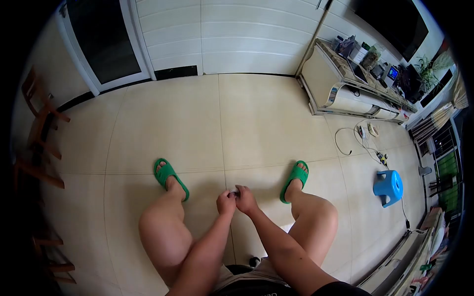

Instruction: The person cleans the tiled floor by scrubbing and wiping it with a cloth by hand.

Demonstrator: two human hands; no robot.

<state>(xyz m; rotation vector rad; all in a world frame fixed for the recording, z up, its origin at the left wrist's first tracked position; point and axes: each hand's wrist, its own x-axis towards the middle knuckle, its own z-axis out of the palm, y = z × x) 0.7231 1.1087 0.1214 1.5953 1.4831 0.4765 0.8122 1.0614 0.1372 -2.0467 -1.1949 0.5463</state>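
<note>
My left hand (pixel 226 203) and my right hand (pixel 246 200) meet in front of me, between my spread knees. Fingers of both are curled and closed around a small dark and greyish object (pixel 234 193). Most of it is hidden by the fingers, and its kind is too small to tell. The hands are held above the tiled floor, close together. On either side of them are my feet in a green left slipper (pixel 170 178) and a green right slipper (pixel 295 180).
A blue plastic stool (pixel 388 188) stands at the right, near loose cables (pixel 363 135) on the floor. Beyond is a TV cabinet (pixel 326 81) crowded with items, below a television (pixel 395 24). Wooden chairs (pixel 42 116) line the left, beside a glass door (pixel 102 39).
</note>
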